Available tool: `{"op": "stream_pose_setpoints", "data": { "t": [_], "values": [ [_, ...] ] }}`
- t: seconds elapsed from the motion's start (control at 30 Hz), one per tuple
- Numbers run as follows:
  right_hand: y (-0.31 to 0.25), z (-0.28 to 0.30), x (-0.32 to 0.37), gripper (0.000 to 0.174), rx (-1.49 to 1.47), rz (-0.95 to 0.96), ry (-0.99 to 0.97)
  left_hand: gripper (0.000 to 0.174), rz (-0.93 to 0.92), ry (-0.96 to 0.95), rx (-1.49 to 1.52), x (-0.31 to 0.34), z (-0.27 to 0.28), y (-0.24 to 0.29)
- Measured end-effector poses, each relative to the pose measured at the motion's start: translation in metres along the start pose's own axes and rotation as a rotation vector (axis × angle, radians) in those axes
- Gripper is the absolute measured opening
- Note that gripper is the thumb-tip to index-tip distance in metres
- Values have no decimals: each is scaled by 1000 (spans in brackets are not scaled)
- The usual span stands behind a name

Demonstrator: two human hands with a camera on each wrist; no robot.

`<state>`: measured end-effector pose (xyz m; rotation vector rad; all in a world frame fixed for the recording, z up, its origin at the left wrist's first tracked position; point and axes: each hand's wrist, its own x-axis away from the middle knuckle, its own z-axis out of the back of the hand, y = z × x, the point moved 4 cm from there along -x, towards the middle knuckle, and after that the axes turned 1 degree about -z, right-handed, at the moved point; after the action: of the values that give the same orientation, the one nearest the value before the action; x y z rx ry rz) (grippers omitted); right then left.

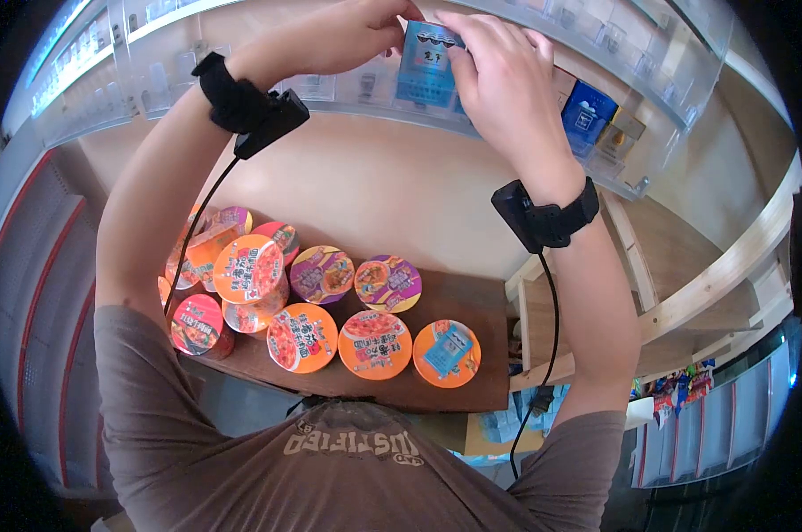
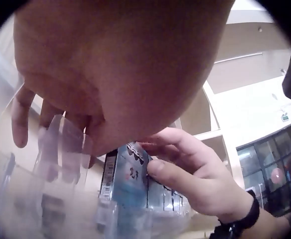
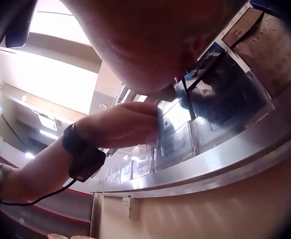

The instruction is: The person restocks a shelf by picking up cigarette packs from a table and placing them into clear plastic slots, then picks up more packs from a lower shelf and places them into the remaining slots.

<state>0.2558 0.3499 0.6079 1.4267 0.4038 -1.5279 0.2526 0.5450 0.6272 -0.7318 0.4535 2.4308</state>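
Observation:
A light blue box (image 1: 429, 66) stands in a clear shelf compartment at the top of the head view. My right hand (image 1: 507, 84) holds its right side, thumb on the front face and fingers behind. The left hand (image 1: 356, 35) is at the box's upper left edge, fingertips by its corner; whether it grips is partly hidden. In the left wrist view the blue box (image 2: 130, 174) stands behind clear plastic dividers, with the right hand (image 2: 200, 179) at its side and the left hand (image 2: 85, 89) beside it, fingers hanging down.
Several instant noodle cups (image 1: 374, 344) stand on a brown table (image 1: 472, 399) below; a blue packet (image 1: 448, 348) lies on the rightmost lid. A dark blue box (image 1: 587, 115) and a gold box (image 1: 621, 135) are on the shelf to the right. Wooden framing (image 1: 711, 293) stands at right.

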Motion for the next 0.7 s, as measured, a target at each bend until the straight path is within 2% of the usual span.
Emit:
{"op": "stream_pose_setpoints", "data": {
  "t": [0.07, 0.17, 0.37, 0.5, 0.57, 0.7],
  "values": [
    [4, -3, 2, 29, -10, -3, 4, 34, -33, 95, 113, 6, -3, 13],
    [7, -5, 4, 29, 10, -7, -19, 33, -58, 158, 28, 13, -1, 26],
    [8, -4, 7, 31, -28, -18, -57, 31, 37, 127, 7, 15, -1, 28],
    [6, -4, 6, 35, -20, -34, -60, 36, 10, 85, -105, 18, -1, 41],
    [6, -1, 6, 37, -13, -40, -37, 41, -82, 265, -87, 22, -6, 46],
    [7, 6, 8, 38, -18, -56, -26, 44, -20, 193, -140, 24, -10, 44]
  ]
}}
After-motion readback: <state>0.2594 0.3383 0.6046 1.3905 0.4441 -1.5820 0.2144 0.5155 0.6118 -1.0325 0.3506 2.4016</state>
